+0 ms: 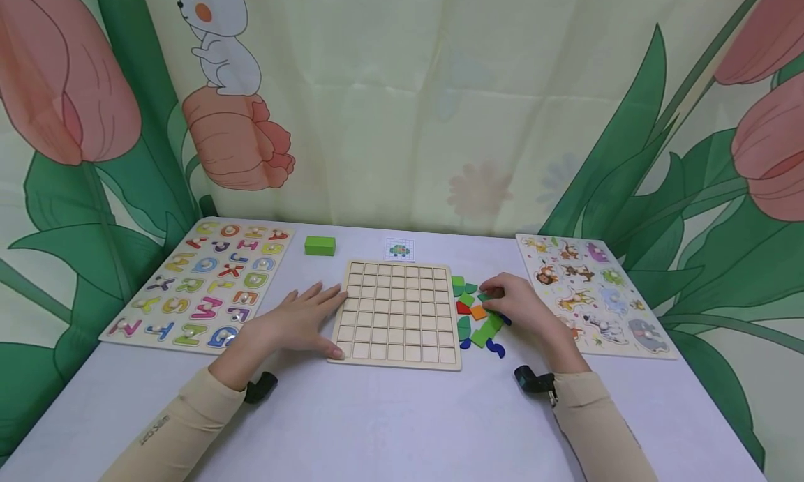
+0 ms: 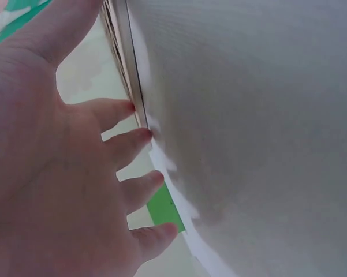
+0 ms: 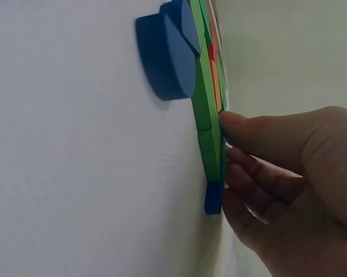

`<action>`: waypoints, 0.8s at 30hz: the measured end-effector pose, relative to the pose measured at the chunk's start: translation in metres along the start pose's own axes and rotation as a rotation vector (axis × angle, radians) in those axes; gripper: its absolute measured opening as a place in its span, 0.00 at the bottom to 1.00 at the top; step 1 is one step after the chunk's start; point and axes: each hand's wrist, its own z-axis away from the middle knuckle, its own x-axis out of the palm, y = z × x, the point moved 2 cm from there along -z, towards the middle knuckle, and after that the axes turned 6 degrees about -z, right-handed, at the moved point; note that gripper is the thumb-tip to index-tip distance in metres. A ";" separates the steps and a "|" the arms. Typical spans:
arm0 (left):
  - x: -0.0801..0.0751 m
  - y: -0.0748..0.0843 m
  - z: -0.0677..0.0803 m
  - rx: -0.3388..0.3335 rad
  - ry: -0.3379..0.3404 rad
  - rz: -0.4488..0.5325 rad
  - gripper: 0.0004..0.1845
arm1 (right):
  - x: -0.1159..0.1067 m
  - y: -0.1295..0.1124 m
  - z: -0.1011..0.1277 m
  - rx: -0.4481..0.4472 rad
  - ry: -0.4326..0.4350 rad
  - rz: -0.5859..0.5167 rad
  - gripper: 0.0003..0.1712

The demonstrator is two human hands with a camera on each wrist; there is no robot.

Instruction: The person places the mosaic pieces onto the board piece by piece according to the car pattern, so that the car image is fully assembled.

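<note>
Grid board (image 1: 396, 313) between both hands.

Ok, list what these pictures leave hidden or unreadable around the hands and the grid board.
- Head view: the right hand covers part of the coloured pieces; whether it pinches one is hidden.
- Head view: the pattern card is too small to read.
- Left wrist view: the grid board shows edge-on only, behind the left hand.
- Right wrist view: blue piece blurred.

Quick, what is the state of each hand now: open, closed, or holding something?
Left hand: open, flat on the table, fingers against the edge of the grid board.
Right hand: fingers curled on the green pieces; whether it pinches one cannot be told.
</note>
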 end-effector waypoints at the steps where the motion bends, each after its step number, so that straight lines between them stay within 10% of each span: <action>1: 0.000 0.001 0.000 0.003 -0.002 0.002 0.61 | 0.000 0.000 0.000 0.012 0.005 0.003 0.19; 24: -0.001 0.005 0.004 0.026 -0.012 0.044 0.65 | 0.001 -0.013 0.001 0.116 -0.026 0.075 0.14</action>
